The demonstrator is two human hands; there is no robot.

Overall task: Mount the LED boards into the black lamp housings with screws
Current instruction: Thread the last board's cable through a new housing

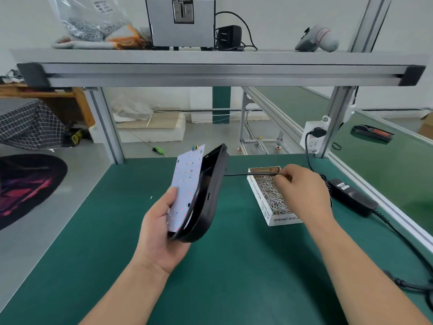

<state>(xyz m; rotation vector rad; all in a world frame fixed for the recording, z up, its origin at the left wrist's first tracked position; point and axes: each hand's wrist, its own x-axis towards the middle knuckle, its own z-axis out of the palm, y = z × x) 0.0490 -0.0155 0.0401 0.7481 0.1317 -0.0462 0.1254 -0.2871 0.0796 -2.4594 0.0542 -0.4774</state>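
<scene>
My left hand (161, 233) holds a black lamp housing (207, 198) on edge above the green mat, with a white LED board (186, 184) leaning out of its open side. The thumb presses on the board's face. A black cable (246, 174) runs from the housing's right side toward my right hand (302, 191). That hand pinches the cable's end above a white box of small metal screws (271, 195).
A black power adapter (351, 197) with its cord lies on the green mat (234, 266) at the right, by the aluminium frame. A socket (312, 137) is fixed to the right post. The shelf overhead carries a bag of screws (86, 19), a grey machine and an electric screwdriver (316, 38).
</scene>
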